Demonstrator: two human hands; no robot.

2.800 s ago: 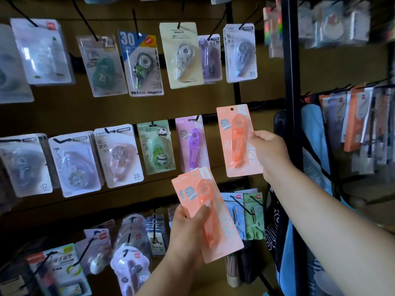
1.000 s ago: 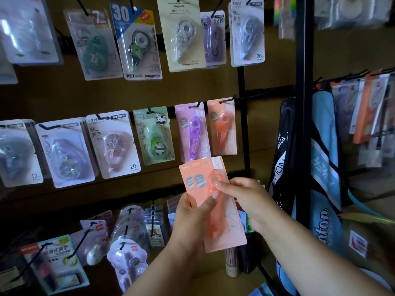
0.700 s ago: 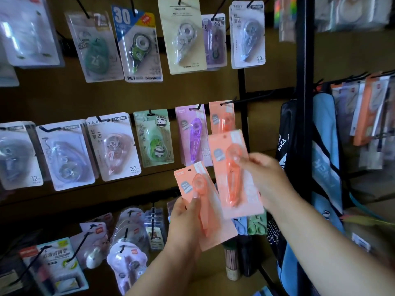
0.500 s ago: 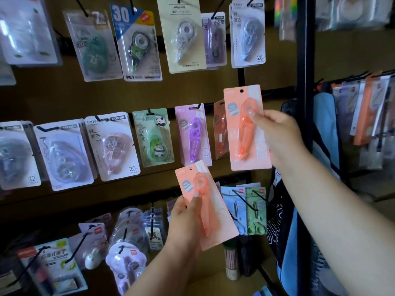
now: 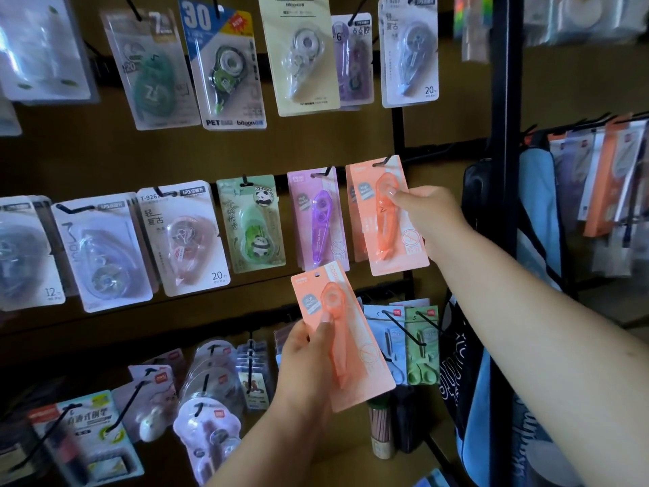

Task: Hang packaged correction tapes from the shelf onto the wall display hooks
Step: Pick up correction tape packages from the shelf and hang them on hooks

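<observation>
Your right hand [image 5: 426, 214] pinches a flat orange card pack [image 5: 386, 216] by its clear, teardrop-shaped blister, its top slot on the thin black wire hook [image 5: 384, 160], just beside a purple pack [image 5: 318, 219]. Your left hand [image 5: 305, 356] grips another glossy orange pack [image 5: 346, 340] lower down, tilted, thumb across its blister, in front of the brown board wall [image 5: 351, 135].

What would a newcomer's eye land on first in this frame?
Two bright orange carded correction tape packs. The right hand pinches one orange pack with its top at a black wire hook, right of a hanging purple correction tape pack. Lower down, the left hand grips the remaining orange packs in front of the brown display wall.
</observation>
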